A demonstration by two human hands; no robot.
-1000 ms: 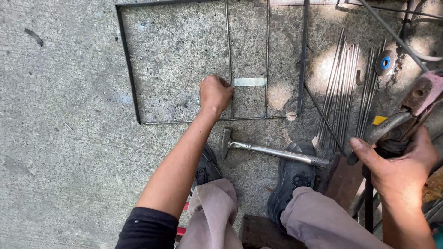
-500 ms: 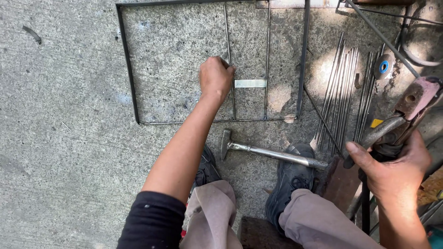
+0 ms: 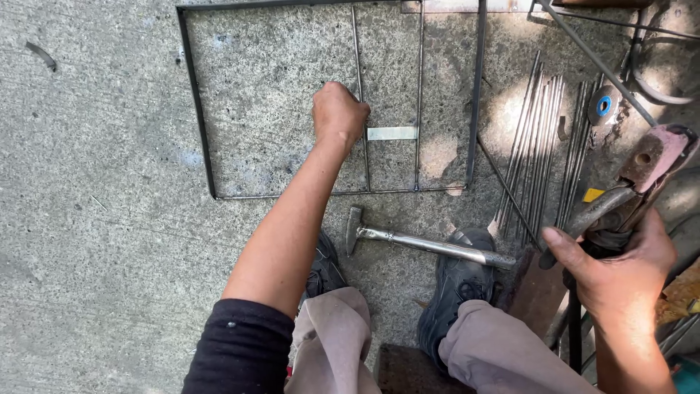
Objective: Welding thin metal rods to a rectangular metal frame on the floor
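A thin metal rod frame (image 3: 197, 131) lies flat on the concrete floor, with two upright inner rods and a small flat crosspiece (image 3: 391, 133) between them. My left hand (image 3: 338, 113) is closed on the left inner rod (image 3: 359, 51), just left of the crosspiece. My right hand (image 3: 612, 266) grips a welding electrode holder (image 3: 642, 171) at the right edge, its reddish jaw pointing up and away from the frame. A chipping hammer (image 3: 423, 242) lies on the floor between my feet and the frame.
A bundle of welding rods (image 3: 539, 138) lies right of the frame, beside a small disc with a blue centre (image 3: 604, 106). A long thin rod (image 3: 594, 58) and dark cables (image 3: 649, 80) cross the top right. My dark shoes (image 3: 459, 292) rest below the hammer.
My left hand has slid up along the inner rod, from the frame's bottom bar to the level of the crosspiece. My right hand has stayed on the electrode holder.
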